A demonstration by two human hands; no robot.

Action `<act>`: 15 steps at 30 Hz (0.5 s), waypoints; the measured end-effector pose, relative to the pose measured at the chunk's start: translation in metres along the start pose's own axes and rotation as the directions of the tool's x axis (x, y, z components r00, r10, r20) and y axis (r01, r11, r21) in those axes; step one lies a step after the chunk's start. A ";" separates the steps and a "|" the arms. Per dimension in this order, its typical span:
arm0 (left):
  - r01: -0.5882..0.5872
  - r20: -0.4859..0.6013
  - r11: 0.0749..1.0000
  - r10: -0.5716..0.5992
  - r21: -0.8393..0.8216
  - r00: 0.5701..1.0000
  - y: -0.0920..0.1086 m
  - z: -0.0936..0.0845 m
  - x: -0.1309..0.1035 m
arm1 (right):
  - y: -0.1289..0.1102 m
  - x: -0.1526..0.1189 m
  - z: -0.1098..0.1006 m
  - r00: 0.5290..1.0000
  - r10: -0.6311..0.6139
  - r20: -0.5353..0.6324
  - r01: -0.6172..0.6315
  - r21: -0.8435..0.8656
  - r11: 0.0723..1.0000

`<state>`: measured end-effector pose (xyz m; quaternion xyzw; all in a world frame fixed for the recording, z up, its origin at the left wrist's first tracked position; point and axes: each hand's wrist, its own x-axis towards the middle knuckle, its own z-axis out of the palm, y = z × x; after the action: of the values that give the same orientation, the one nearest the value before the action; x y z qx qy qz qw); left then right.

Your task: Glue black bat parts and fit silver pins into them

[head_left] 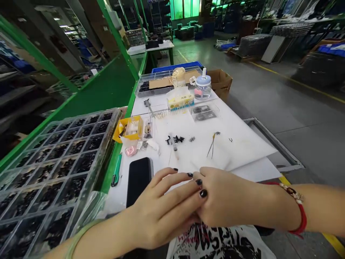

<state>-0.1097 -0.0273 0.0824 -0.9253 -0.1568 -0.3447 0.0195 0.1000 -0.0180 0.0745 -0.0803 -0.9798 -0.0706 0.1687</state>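
My left hand (161,207) stretches its fingers over the knuckles of my right hand, touching it at the table's near edge. Curled inward, my right hand (229,199) has its fingertips hidden, so whatever it may hold does not show. A black phone (139,180) lies just beyond my left wrist. Farther up the white sheet are tweezers (212,145) with a yellow part, a thin syringe-like tube (174,146), a small pile of black parts (178,139) and a smaller grey pile (192,139). One tiny dark U-shaped piece (230,140) sits to the right.
A compartment tray (88,144) of black parts stands left, beside a green cutter knife (116,171). Behind are a yellow box (115,133), a tissue pack (180,100), a clear lidded tray (205,112), a caliper (149,107) and a blue-lidded jar (203,86). A cardboard box (221,84) adjoins the table.
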 end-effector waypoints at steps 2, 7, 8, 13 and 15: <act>0.009 -0.014 1.000 -0.009 -0.029 1.000 0.014 0.008 -0.003 | -0.006 -0.008 -0.002 1.000 0.009 0.019 -0.009 0.021 1.000; -0.008 -0.046 0.996 0.004 -0.091 0.999 0.041 0.027 -0.003 | -0.020 -0.028 -0.006 0.995 -0.009 0.100 0.001 0.080 0.997; -0.026 -0.060 0.996 0.021 -0.084 0.998 0.045 0.029 0.000 | -0.023 -0.031 -0.007 0.994 -0.018 0.108 0.009 0.091 0.996; -0.115 -0.035 0.986 0.111 -0.123 0.993 0.053 0.018 0.022 | -0.037 -0.039 -0.016 0.991 -0.069 0.116 0.053 0.137 0.989; -0.138 0.083 0.979 0.151 -0.149 0.985 0.056 0.012 0.030 | -0.042 -0.039 -0.019 0.991 -0.060 0.121 0.042 0.144 0.989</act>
<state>-0.0640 -0.0703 0.0962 -0.9484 -0.0648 -0.3089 -0.0293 0.1345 -0.0673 0.0746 -0.0474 -0.9927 -0.0005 0.1106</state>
